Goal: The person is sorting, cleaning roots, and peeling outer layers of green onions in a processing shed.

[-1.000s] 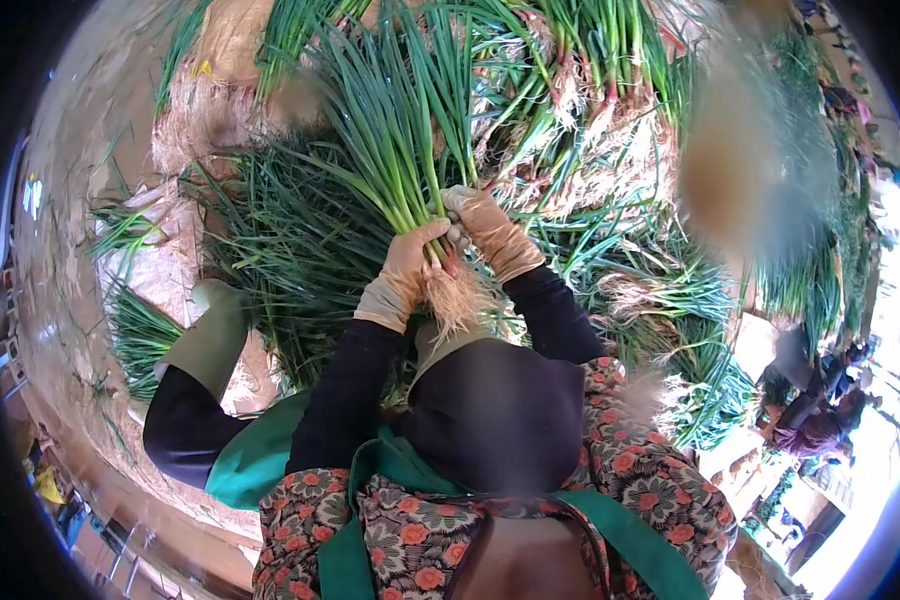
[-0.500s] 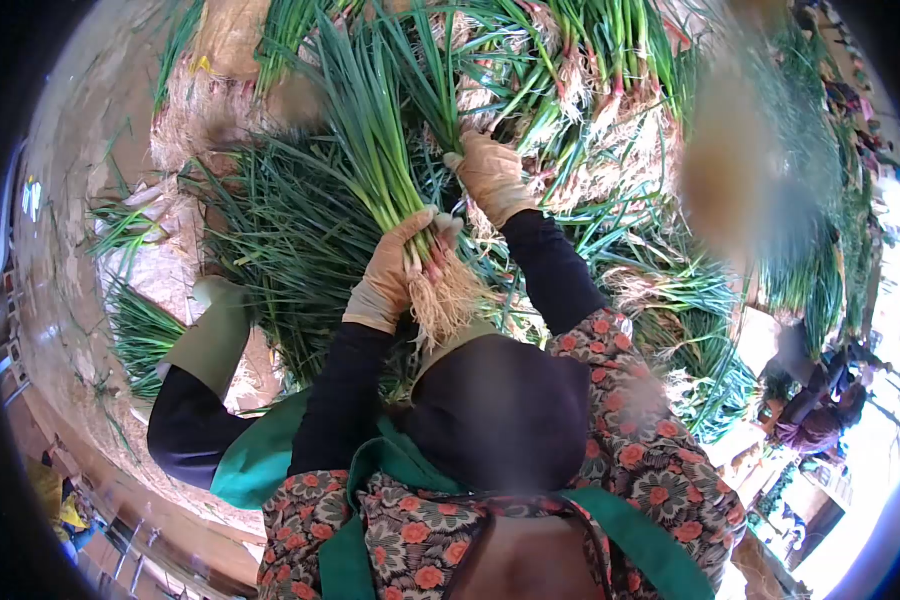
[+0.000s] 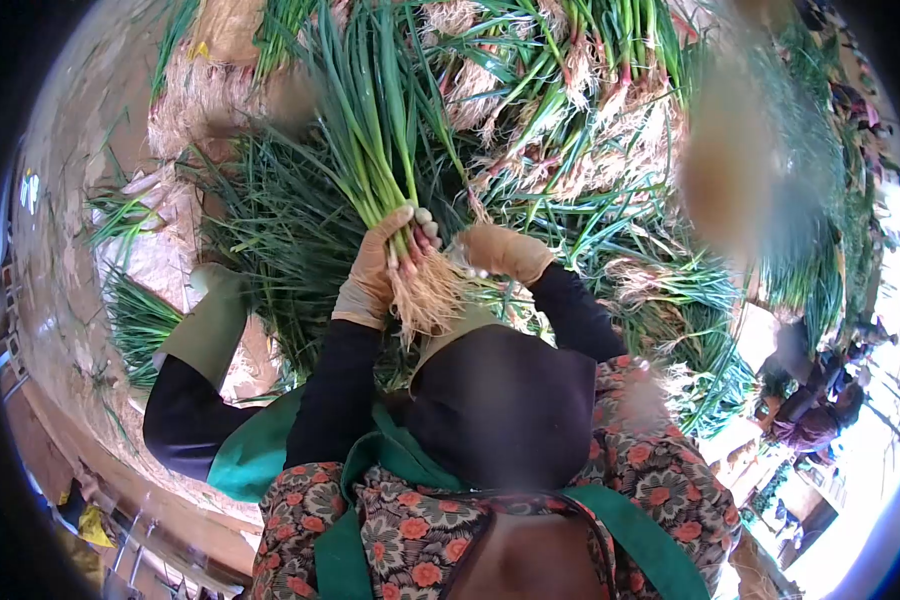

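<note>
The left hand (image 3: 375,265) wraps round an onion bunch (image 3: 373,160) over the leaf pile's (image 3: 280,215) right side. The right hand (image 3: 505,252) curls beyond that side, its hold unclear. A slackened left grip could spill stalks onto the pile.

My left grip (image 3: 380,258) and right grip (image 3: 498,250) are wearing tan gloves (image 3: 363,295); black sleeves (image 3: 336,395) are covering my arms, green straps (image 3: 642,545) are overlying my coral-flowered top (image 3: 410,535), olive legwear (image 3: 208,335) is meeting black trousers (image 3: 192,425).
</note>
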Demonstrator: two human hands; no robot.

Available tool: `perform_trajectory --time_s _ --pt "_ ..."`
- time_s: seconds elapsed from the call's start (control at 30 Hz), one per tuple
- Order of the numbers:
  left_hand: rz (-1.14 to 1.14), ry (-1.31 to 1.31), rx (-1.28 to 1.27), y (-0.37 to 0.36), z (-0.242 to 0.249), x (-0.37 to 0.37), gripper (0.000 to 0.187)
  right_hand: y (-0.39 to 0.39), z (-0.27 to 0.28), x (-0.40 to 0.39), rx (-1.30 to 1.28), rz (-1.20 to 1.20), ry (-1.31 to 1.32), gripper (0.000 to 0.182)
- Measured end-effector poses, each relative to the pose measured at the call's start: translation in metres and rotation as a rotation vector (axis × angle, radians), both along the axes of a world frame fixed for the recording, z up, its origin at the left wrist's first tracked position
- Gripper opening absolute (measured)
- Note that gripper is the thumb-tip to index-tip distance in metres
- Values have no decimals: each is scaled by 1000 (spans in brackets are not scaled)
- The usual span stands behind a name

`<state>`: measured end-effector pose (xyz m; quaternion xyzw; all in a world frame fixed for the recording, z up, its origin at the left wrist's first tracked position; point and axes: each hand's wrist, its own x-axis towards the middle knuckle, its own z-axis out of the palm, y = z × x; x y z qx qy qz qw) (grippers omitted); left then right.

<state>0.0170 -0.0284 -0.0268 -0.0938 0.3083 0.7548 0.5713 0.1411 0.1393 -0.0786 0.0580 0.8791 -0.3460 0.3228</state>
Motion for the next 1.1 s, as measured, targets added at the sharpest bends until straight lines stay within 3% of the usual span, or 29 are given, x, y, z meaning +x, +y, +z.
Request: perform_trajectory --time_s 0.03,0.13,0.2,0.3,0.4,0.43,0.47,0.53,0.63,0.67,0.73,0.8,0.83,0.87,0.93,0.97,1.03,1.07,1.1 --pt "44 -199 51 -1 0 0 28 1 22 2 -211 -107 -218 34" --pt "34 -236 91 5 5 -1 29 12 45 -29 182 -538 91 34" --pt "9 -302 32 9 2 6 29 26 44 -54 181 -808 254 33" --pt "9 -105 -185 19 1 8 28 38 26 -80 254 -521 171 36" --pt "-225 21 -216 10 -13 -4 21 32 33 -83 27 -490 279 35" --pt "-194 70 -282 15 -16 0 18 26 40 -75 -21 -363 372 30" --pt "-167 77 -285 18 -22 2 17 24 -9 -66 218 102 873 20" --pt "-123 86 -292 25 -24 9 16 15 33 -56 260 22 578 14" --pt "-123 22 -132 28 -2 10 15 25 -1 -39 340 -227 732 15" --pt "-121 32 -91 29 6 9 15 36 -10 -33 258 -397 462 18" --pt "-133 114 -84 36 38 7 17 60 31 -37 132 -430 206 31" --pt "-248 181 -17 40 53 0 20 98 50 -47 376 -567 458 33" --pt "-64 174 -7 53 68 6 25 115 72 -55 466 -691 550 35" --pt "-51 102 27 58 60 1 26 122 119 -63 498 -923 562 36" --pt "-34 -46 97 74 37 -13 27 166 99 -66 914 -698 440 31" --pt "47 -222 214 85 55 -11 28 175 88 -65 1024 -546 336 30" --pt "-8 -41 236 94 46 -24 31 155 98 -62 867 -558 335 32" --pt "-24 46 239 93 41 -29 32 132 114 -62 644 -679 365 32" --pt "72 -19 78 96 53 -18 28 110 116 -53 549 -620 389 31"
